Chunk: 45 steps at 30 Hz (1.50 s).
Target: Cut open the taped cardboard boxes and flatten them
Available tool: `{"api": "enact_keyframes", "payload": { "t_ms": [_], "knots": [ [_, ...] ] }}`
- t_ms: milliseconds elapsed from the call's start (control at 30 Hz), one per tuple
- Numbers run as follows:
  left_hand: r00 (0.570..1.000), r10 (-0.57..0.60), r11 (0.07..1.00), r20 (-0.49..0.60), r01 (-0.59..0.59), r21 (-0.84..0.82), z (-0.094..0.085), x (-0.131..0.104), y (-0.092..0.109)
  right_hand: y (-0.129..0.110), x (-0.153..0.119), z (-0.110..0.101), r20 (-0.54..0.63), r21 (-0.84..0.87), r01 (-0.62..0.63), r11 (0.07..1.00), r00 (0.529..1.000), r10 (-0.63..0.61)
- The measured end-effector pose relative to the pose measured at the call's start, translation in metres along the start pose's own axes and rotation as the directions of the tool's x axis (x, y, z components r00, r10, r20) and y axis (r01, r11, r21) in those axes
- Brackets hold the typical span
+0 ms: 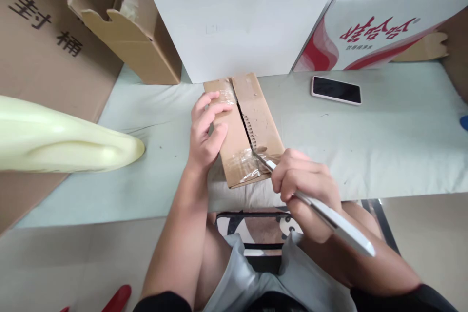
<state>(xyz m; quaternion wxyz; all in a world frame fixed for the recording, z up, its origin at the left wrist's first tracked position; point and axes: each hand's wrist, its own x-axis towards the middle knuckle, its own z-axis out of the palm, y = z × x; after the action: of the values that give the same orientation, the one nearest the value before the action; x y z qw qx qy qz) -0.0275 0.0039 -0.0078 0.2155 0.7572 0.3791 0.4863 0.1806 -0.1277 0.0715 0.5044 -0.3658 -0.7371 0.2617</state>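
Observation:
A brown cardboard box (261, 112) lies on the pale green cloth in front of me, its two top flaps divided by a dark, ragged slit. Clear packing tape (241, 161) crosses both ends of the seam. My left hand (208, 129) rests on the left flap, fingers spread and pressing on the cardboard. In my right hand (307, 190) is a white-handled utility knife (338, 224). Its blade tip touches the seam at the near taped end. The fingers of that hand are wrapped round the knife's handle.
Behind the box stands a large white carton (241, 24). A phone (336, 90) lies at the right, before a red-and-white carton (369, 34). An open cardboard box (135, 44) stands back left. A pale yellow smooth object (73, 139) juts in from the left.

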Motion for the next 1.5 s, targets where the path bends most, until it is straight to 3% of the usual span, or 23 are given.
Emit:
{"api": "enact_keyframes", "payload": {
  "t_ms": [267,500,633,733,833,900,967,1033,1100,1167,1267,1400,1500],
  "knots": [
    [1.000,-0.009,1.000,0.005,0.009,0.028,-0.001,0.001,0.001,-0.001,0.002,0.003,-0.001,-0.035,-0.008,0.999,1.000,0.008],
    [1.000,0.006,1.000,-0.019,-0.006,0.030,-0.001,0.001,-0.002,0.008,-0.001,-0.003,-0.086,0.202,-0.015,0.979,0.996,0.033],
    [0.999,0.035,0.999,-0.028,-0.035,-0.001,0.000,0.001,-0.003,0.004,-0.001,-0.001,0.024,0.037,0.012,0.999,1.000,-0.013],
    [1.000,0.022,1.000,-0.019,-0.022,0.010,-0.001,0.002,-0.002,0.001,-0.001,0.004,0.042,-0.092,0.034,0.995,0.999,-0.030],
    [1.000,0.009,1.000,-0.015,-0.009,0.017,-0.002,0.002,-0.001,0.002,-0.002,0.004,0.025,-0.071,0.056,0.996,0.998,-0.054],
    [1.000,-0.005,1.000,-0.011,0.005,0.024,-0.002,0.002,0.000,0.005,-0.003,-0.002,-0.037,0.068,0.049,0.997,0.998,-0.046],
    [1.000,-0.020,0.999,-0.005,0.020,0.032,-0.002,0.002,0.000,0.011,-0.004,-0.012,-0.183,0.165,0.054,0.985,0.983,-0.023],
    [1.000,-0.021,0.999,-0.003,0.021,0.034,-0.001,0.002,0.000,0.021,-0.007,-0.022,-0.362,0.077,0.026,0.997,0.932,0.003],
    [1.000,-0.016,0.999,-0.001,0.016,0.032,-0.001,0.002,-0.001,0.035,-0.011,-0.030,-0.442,-0.150,-0.086,0.985,0.897,0.011],
    [1.000,-0.013,0.999,-0.001,0.013,0.031,-0.001,0.002,-0.002,0.054,-0.016,-0.036,-0.369,-0.386,-0.213,0.897,0.928,0.062],
    [1.000,-0.014,0.999,0.004,0.014,0.029,-0.001,0.001,-0.002,0.084,-0.027,-0.038,-0.185,-0.603,-0.262,0.753,0.965,0.188],
    [1.000,0.012,1.000,-0.003,-0.012,0.011,-0.001,0.002,-0.003,0.112,-0.036,-0.034,-0.052,-0.684,-0.315,0.658,0.921,0.387],
    [1.000,0.006,1.000,0.000,-0.006,0.023,-0.001,0.002,-0.003,0.120,-0.038,-0.031,0.016,-0.686,-0.316,0.655,0.894,0.448]
  ]
}}
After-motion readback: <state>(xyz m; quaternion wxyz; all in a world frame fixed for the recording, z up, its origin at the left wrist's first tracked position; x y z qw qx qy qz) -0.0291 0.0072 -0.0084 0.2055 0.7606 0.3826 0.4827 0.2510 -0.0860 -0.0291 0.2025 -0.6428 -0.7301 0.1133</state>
